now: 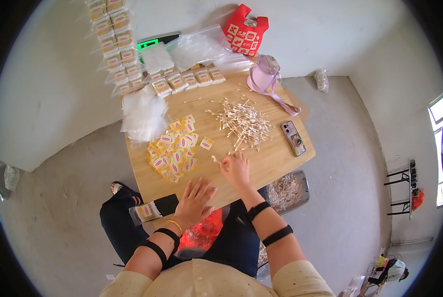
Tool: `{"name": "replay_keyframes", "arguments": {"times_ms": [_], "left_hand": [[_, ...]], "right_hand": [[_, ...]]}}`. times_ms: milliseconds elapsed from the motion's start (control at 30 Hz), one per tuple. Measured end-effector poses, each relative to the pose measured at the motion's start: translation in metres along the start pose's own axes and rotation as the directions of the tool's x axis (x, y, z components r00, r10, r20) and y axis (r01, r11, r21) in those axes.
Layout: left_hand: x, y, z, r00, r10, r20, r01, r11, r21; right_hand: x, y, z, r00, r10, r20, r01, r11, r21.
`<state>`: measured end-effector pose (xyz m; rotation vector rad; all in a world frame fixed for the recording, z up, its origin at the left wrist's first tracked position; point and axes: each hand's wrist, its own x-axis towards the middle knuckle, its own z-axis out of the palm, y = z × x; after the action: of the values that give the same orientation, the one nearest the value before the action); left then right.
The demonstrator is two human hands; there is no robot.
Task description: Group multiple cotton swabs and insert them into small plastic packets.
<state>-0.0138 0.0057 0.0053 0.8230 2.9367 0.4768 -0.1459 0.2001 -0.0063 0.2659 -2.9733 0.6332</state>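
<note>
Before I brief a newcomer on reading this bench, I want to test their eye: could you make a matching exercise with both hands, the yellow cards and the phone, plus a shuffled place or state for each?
Column one
1. right hand
2. left hand
3. yellow cards
4. phone

Column two
A. loose heap on the left part of the table
B. pinching cotton swabs
C. lying near the right edge
D. fingers extended, holding nothing visible

Pairs: 1-B, 2-D, 3-A, 4-C
</note>
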Motion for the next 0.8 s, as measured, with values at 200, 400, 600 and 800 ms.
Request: {"name": "replay_keyframes", "arguments": {"times_ms": [200,400,600,800], "left_hand": [[-0.002,0.000,0.000,0.997,0.004,-0.074,-0.010,0.996,-0.084],[-0.001,-0.001,0.011,0.999,0.023,-0.047,-0.022,0.999,0.036],[0.001,0.003,0.008,0.999,0.013,-0.051,-0.010,0.999,0.048],[-0.001,0.000,0.008,0.998,0.015,-0.069,-0.015,1.000,0.006]], "right_hand": [[-0.055,-0.003,0.000,0.958,-0.176,0.225,0.131,0.971,0.201],[-0.046,-0.002,-0.013,0.953,-0.205,0.223,0.118,0.929,0.349],[-0.051,0.013,-0.001,0.984,-0.017,0.180,-0.068,0.888,0.455],[-0.050,-0.015,0.002,0.966,0.170,0.194,-0.164,0.985,-0.046]]}}
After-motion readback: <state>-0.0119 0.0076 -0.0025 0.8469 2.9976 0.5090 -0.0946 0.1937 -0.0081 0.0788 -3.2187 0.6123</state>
